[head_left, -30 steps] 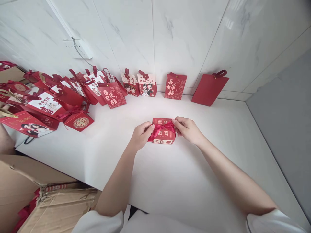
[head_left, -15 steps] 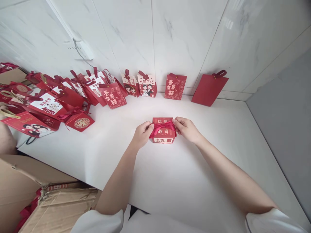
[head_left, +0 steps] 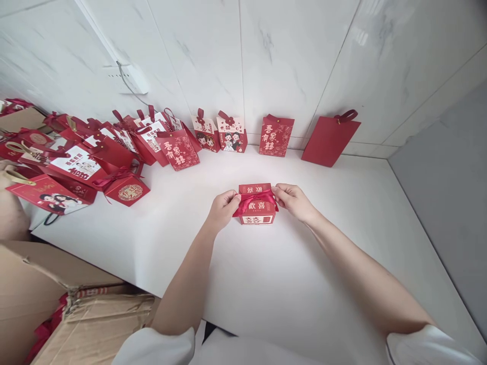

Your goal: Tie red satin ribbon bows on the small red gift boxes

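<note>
A small red gift box with gold and white characters stands on the white table in front of me. A red ribbon crosses its top. My left hand pinches the ribbon's left end at the box's left edge. My right hand pinches the ribbon's right end at the box's right edge. Both hands have fingers closed on the ribbon.
Red gift bags lean in a row against the marble wall, with a plain red bag at the right. A heap of red bags and boxes fills the table's left end. Cardboard cartons sit at lower left. A grey panel borders the right.
The box has turned slightly to sit squarer to me, and the ribbon lies tighter across its top. Both hands keep their pinch at the ribbon ends.
</note>
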Tool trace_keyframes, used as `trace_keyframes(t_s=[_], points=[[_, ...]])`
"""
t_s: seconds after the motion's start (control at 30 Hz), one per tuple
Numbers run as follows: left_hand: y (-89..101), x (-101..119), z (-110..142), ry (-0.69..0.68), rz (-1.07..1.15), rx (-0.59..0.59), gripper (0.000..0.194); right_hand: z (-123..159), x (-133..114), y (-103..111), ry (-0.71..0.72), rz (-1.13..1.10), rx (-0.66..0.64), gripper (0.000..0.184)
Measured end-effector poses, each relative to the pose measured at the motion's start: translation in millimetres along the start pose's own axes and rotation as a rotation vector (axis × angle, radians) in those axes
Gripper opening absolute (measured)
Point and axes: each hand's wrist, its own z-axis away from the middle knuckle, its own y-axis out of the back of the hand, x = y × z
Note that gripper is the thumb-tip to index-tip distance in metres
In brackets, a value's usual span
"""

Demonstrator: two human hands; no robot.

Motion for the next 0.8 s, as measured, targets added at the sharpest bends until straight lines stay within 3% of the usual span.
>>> trace_keyframes(t_s=[0.2,0.47,0.63,0.7,0.8], points=[[-0.7,-5.7,-4.1,0.013,0.079,0.029,0.036,-6.8,9.9,-3.5,-0.035,-0.186,-0.021,0.044],[0.5,-1.2,-6.4,0.039,0.139,0.027,0.031,-9.2,13.7,-4.6,-0.095,-0.226,-0.032,0.046],[2.9,-4.5,-10.9,0.034,0.23,0.066,0.026,-9.3,11.9,9.8,-0.124,-0.135,0.14,0.046],[6.2,-7.1,-12.6,0.037,0.242,0.098,0.023,-7.1,9.2,15.5,-0.104,-0.116,0.169,0.045],[11.9,-11.3,-15.0,0.038,0.226,0.165,0.02,-3.6,9.7,16.7,0.024,-0.126,0.097,0.043]])
